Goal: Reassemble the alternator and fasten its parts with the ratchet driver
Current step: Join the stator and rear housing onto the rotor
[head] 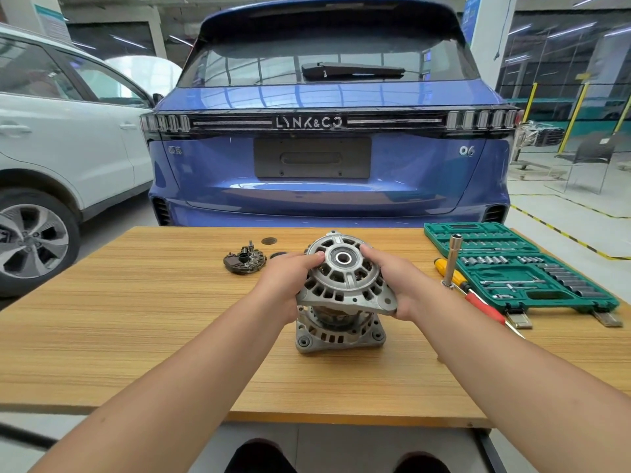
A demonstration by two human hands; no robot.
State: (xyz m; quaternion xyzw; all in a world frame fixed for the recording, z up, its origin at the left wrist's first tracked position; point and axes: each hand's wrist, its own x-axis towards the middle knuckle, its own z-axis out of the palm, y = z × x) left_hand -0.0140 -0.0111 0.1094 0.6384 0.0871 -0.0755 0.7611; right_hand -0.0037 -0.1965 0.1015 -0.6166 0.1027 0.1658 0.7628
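On the wooden tabletop (153, 336), near the middle, stands the alternator (339, 331). Its bottom half sits flat on the wood. Both hands hold the top cover (345, 278) over it, and the cover is tilted. A dark gap shows between the cover and the bottom half, so the cover is not all the way down.

The left hand (288, 285) grips the cover's left side. Its thumb lies on top by the rim and its fingers curl under the edge. The right hand (397, 285) grips the right side the same way, with the thumb on top and the fingers wrapped under the corner.

Left of the hands lies a small dark part (245, 262) with wires on it. A round brown cap (269, 241) lies just behind it.

To the right, a silver ratchet driver (451, 261) stands upright. A screwdriver with a yellow handle (450, 272) lies beside it, and a red-handled tool (486, 310) lies closer to the near edge. A green socket case (519, 268) lies open at the far right, full of sockets.

Behind the tabletop is a blue car (327, 138). A white car (61, 148) is on the left.
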